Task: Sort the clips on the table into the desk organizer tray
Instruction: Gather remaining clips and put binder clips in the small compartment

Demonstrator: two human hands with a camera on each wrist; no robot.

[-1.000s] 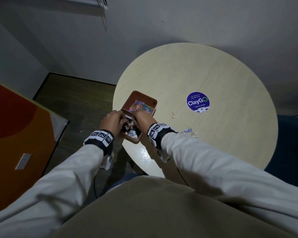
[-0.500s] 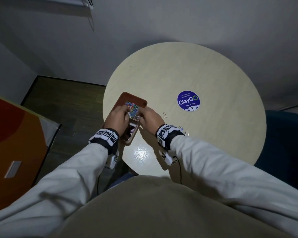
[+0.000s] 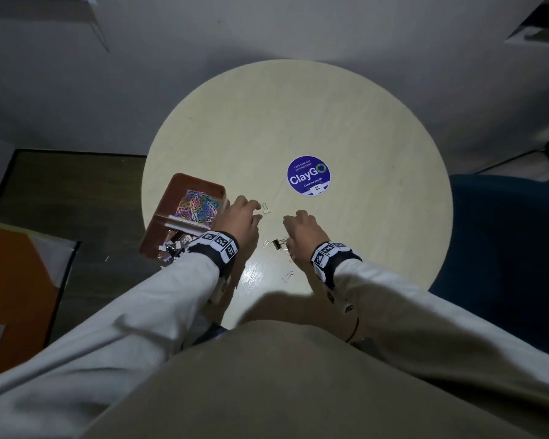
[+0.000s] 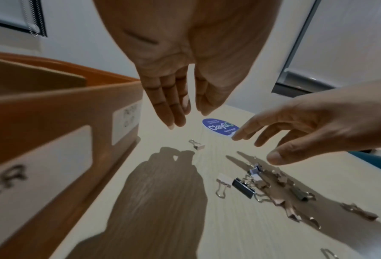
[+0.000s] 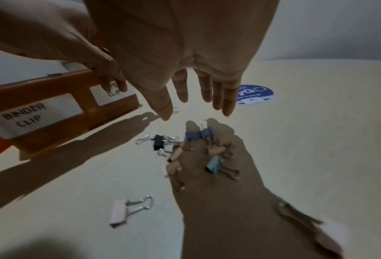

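Observation:
A brown organizer tray sits at the round table's left edge. Its far compartment holds colourful paper clips; the near one holds binder clips. My left hand hovers open just right of the tray, fingers straight, near a lone white binder clip. My right hand hangs open, holding nothing, over a pile of binder clips. Another white binder clip lies nearer the front edge.
A round blue ClayGo sticker marks the table's middle. The tray's side bears a label reading BINDER CLIP. A blue chair stands at the right, an orange panel at the left. The table is bare beyond the sticker.
Both hands have let go of the tray, which now rests at the table's left edge. They have moved right and opened over the loose clips.

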